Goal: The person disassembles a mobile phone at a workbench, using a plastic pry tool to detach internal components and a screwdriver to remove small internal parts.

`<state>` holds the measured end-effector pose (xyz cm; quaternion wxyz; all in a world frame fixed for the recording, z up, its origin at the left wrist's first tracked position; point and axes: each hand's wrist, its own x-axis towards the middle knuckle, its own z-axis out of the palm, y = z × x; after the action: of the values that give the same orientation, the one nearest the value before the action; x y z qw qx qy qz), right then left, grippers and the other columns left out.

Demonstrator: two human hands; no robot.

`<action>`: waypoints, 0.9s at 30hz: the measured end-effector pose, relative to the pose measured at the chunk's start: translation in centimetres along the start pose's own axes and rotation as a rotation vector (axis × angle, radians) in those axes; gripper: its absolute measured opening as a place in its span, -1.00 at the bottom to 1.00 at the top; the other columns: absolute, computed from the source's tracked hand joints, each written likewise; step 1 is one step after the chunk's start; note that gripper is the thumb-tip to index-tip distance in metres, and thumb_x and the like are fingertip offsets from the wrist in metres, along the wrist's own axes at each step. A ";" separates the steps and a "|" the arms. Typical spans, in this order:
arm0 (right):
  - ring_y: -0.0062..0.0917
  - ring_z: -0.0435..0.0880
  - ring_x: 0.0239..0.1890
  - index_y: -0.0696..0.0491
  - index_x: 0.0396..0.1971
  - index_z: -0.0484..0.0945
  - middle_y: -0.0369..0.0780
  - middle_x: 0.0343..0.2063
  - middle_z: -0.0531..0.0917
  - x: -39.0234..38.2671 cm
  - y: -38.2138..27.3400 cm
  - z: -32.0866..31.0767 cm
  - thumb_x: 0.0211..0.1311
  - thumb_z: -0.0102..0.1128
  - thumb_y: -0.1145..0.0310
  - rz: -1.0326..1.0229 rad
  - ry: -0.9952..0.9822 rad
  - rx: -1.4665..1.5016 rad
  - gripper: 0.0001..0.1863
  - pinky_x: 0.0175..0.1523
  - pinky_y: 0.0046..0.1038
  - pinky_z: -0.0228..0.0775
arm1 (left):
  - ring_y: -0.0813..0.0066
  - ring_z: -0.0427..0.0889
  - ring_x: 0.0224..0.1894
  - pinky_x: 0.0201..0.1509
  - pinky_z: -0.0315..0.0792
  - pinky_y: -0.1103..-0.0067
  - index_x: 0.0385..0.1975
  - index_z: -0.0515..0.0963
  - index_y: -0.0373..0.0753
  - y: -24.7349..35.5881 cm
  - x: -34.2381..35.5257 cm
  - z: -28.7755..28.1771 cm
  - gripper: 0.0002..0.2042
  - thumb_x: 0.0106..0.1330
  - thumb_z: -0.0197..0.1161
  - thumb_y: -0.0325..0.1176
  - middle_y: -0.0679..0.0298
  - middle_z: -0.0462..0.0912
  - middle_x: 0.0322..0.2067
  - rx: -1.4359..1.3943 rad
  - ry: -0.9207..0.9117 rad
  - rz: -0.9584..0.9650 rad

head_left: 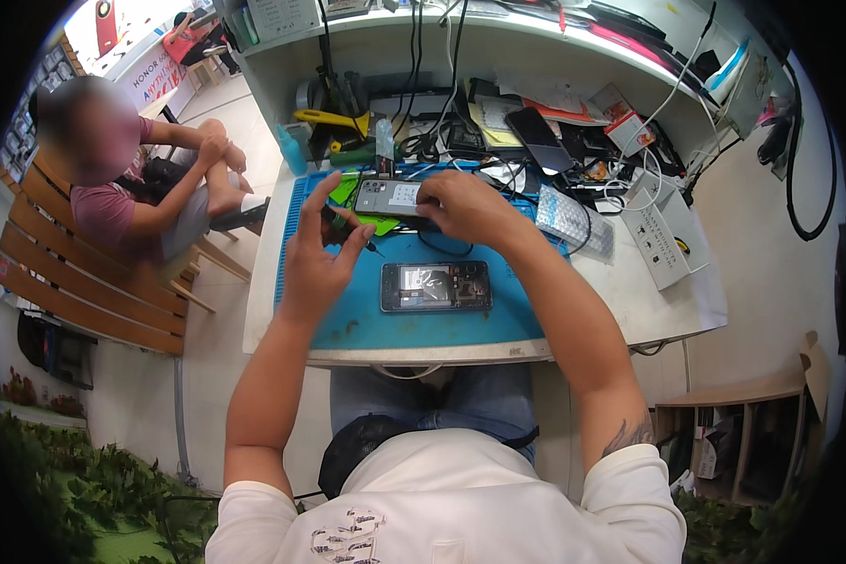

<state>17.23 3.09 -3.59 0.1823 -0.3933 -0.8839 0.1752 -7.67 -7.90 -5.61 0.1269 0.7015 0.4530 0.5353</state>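
Observation:
An opened phone (435, 287) lies flat on the blue work mat (348, 324), its inner parts showing. Beyond it is a grey phone back cover (376, 197) with camera lenses at its left end and a white label. My right hand (465, 209) has its fingers closed at the right end of this cover; the fingertips are partly hidden. Left of the opened phone, my left hand (318, 254) is raised above the mat. A slim dark screwdriver (336, 220) rests in its grasp, the thin tip pointing toward the opened phone, while thumb and index finger stand apart.
Behind the mat lie a dark phone (538, 139), a yellow-handled tool (333, 120), cables and papers. Bubble wrap (573, 224) and a white box (658, 235) stand at the right. A blue bottle (291, 150) is at the left. Another person (150, 202) sits on a wooden bench.

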 end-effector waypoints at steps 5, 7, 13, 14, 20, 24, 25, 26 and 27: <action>-0.13 0.76 0.11 0.16 -0.04 0.80 -0.09 -0.08 0.81 -3.9 -2.9 1.7 0.09 0.74 -0.15 -0.210 -0.111 -0.011 -0.31 0.22 -0.10 0.56 | 0.51 0.83 -0.25 -0.11 0.70 0.52 0.61 0.33 -0.09 -1.2 -0.2 1.1 -0.23 0.45 0.59 -0.41 0.27 0.80 -0.25 -0.044 -0.069 -0.019; -0.19 0.71 0.19 0.14 0.02 0.79 -0.13 -0.02 0.78 -5.2 -3.8 2.2 0.02 0.76 -0.18 -0.198 -0.165 -0.037 -0.25 0.29 -0.12 0.49 | 0.51 0.83 -0.27 -0.12 0.69 0.52 0.60 0.33 -0.09 -1.1 -0.3 1.4 -0.23 0.45 0.60 -0.40 0.27 0.80 -0.25 -0.027 -0.086 -0.009; -0.25 0.66 0.25 0.12 0.09 0.77 -0.17 0.05 0.74 -5.7 -4.2 2.1 -0.03 0.77 -0.19 -0.136 -0.207 -0.037 -0.18 0.40 -0.19 0.39 | 0.49 0.82 -0.29 -0.15 0.69 0.51 0.59 0.35 -0.07 -1.1 -0.3 1.9 -0.24 0.44 0.60 -0.39 0.28 0.79 -0.26 -0.003 -0.097 0.025; -0.25 0.66 0.25 0.12 0.10 0.77 -0.17 0.06 0.73 -5.7 -4.1 2.2 -0.03 0.78 -0.18 -0.132 -0.210 -0.033 -0.18 0.40 -0.18 0.39 | 0.49 0.82 -0.29 -0.15 0.69 0.51 0.59 0.35 -0.06 -1.2 -0.4 1.9 -0.24 0.44 0.60 -0.39 0.28 0.79 -0.26 0.002 -0.099 0.026; -0.25 0.66 0.26 0.12 0.14 0.77 -0.18 0.07 0.73 -5.6 -4.2 2.2 -0.04 0.78 -0.17 -0.138 -0.216 -0.033 -0.16 0.40 -0.17 0.39 | 0.49 0.83 -0.29 -0.17 0.69 0.50 0.58 0.35 -0.05 -1.4 -0.5 1.9 -0.25 0.44 0.60 -0.39 0.29 0.79 -0.27 0.025 -0.107 0.026; -0.24 0.65 0.27 0.12 0.14 0.76 -0.19 0.08 0.73 -5.6 -4.1 2.3 -0.04 0.78 -0.18 -0.130 -0.216 -0.023 -0.16 0.39 -0.16 0.39 | 0.43 0.86 -0.24 -0.11 0.71 0.47 0.57 0.38 -0.06 -1.0 -0.5 1.9 -0.26 0.44 0.59 -0.43 0.25 0.80 -0.21 0.038 -0.114 -0.006; -0.24 0.65 0.27 0.12 0.14 0.76 -0.19 0.08 0.73 -5.6 -4.0 2.4 -0.04 0.78 -0.18 -0.130 -0.216 -0.020 -0.16 0.41 -0.14 0.39 | 0.44 0.86 -0.22 -0.10 0.71 0.48 0.57 0.39 -0.07 -0.8 -0.4 1.7 -0.27 0.43 0.58 -0.45 0.25 0.80 -0.19 0.039 -0.156 0.027; -0.23 0.65 0.28 0.12 0.14 0.76 -0.19 0.09 0.73 -5.6 -4.0 2.4 -0.04 0.78 -0.18 -0.129 -0.215 -0.016 -0.16 0.42 -0.12 0.39 | 0.46 0.85 -0.20 -0.08 0.72 0.50 0.57 0.40 -0.08 -0.5 0.0 1.4 -0.27 0.42 0.58 -0.48 0.25 0.80 -0.17 0.041 -0.199 0.059; -0.23 0.65 0.28 0.12 0.14 0.76 -0.19 0.09 0.73 -5.7 -3.9 2.5 -0.04 0.78 -0.18 -0.127 -0.215 -0.013 -0.16 0.43 -0.10 0.38 | 0.47 0.85 -0.19 -0.06 0.73 0.51 0.56 0.41 -0.10 -0.2 0.3 1.2 -0.27 0.42 0.58 -0.51 0.24 0.79 -0.15 0.042 -0.242 0.091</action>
<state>17.16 -4.10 -5.09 0.0948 -0.3165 -0.9226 0.1989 -6.75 -7.22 -6.06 0.1415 0.7833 0.4130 0.4426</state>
